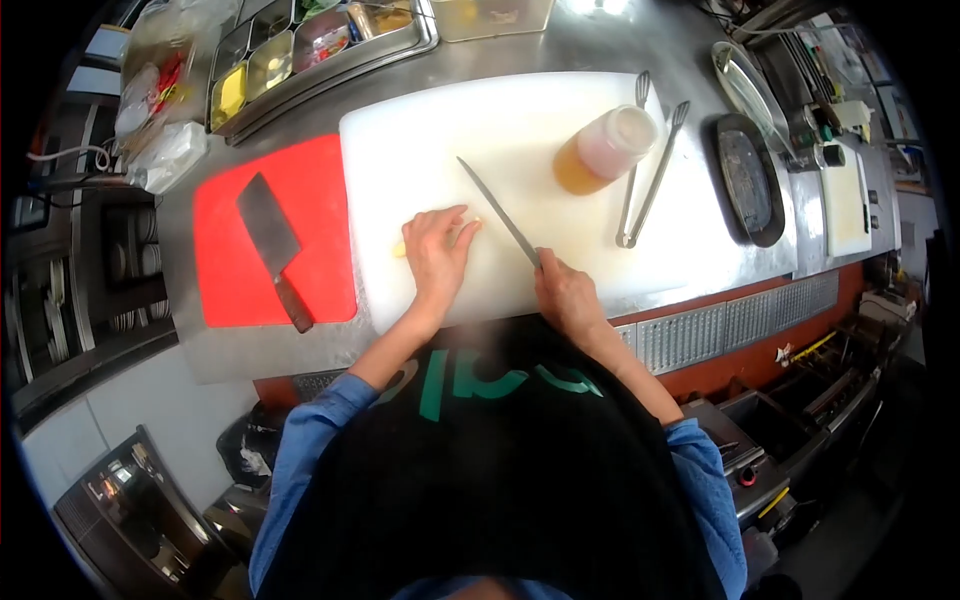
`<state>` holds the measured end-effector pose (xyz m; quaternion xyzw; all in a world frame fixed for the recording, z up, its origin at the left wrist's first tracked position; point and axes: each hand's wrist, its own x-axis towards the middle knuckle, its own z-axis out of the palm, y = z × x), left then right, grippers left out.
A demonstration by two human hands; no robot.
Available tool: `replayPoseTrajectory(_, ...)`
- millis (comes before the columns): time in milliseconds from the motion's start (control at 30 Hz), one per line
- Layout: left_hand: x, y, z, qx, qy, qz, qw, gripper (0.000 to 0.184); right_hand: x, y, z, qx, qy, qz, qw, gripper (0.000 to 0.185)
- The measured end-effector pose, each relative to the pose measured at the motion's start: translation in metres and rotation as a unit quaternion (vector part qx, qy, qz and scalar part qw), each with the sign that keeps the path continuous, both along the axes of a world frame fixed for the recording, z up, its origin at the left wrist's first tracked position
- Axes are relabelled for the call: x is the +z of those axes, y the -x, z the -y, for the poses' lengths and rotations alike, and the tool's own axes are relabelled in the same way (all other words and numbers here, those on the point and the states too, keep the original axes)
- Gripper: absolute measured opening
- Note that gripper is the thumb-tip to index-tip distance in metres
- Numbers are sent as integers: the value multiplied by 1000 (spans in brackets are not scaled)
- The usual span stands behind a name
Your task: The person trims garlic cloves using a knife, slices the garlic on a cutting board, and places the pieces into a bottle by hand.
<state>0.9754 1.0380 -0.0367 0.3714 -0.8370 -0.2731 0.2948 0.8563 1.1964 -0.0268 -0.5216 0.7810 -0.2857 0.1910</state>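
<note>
"How far had the work got?"

"Not far, I'd judge. The pale yellow piece of food (400, 249) lay on the white cutting board (420, 130), mostly covered by the left hand (436, 252). A bit of it showed beside the wrist, and a pale bit showed by the fingertips."

"One piece, or two?"

"I couldn't tell; the hand hid the middle. No heap of slices showed on the board, so little seemed finished, and whatever sat under the palm appeared to be what was left."

"What were the fingers doing?"

"On the left, they were bent over the food, thumb close to its end. Whether they pinched it or merely rested there, I couldn't tell. The right hand (570, 297) was closed round the handle of a long, narrow knife (497, 212)."

"Was the blade in the food?"

"No, it slanted just beside it, with a gap between, tip pointing away from the person. I took that as a moment between cuts, or ahead of one."

"And the rest?"

"A plastic jar of amber liquid (610, 150) and metal tongs (655, 185) were on the right of the same board. A cleaver (268, 228) lay on the red cutting board (220, 260), to the left on the steel counter (228, 352), with neither hand on it."
</note>
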Motion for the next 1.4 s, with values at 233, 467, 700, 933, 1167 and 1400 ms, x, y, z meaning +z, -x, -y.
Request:
replayPoseTrajectory(233, -14, -11, 0, -100, 102, -68, 987, 17, -4, -5, 2, 10, -33, -26, 999, 20)
replayPoseTrajectory(467, -12, -1, 0, -108, 98, -72, 987, 19, -1, -9, 1, 29, -70, -23, 997, 12)
replayPoseTrajectory(700, 7, 4, 2, -113, -33, 38, 992, 15, -1, -6, -1, 32, -56, 14, 998, 12)
replayPoseTrajectory(933, 20, 8, 2, -6, -317, 68, 946, 12, 1, -5, -7, 37, -44, 46, 997, 15)
replayPoseTrajectory(1167, 27, -11, 0, 4, -201, 7, 980, 8, 6, -4, -11, 54, -58, 99, 992, 26)
replayPoseTrajectory(1400, 0, -38, 4, -76, -45, -8, 996, 15, 6, -1, -2, 86, -95, 110, 986, 20)
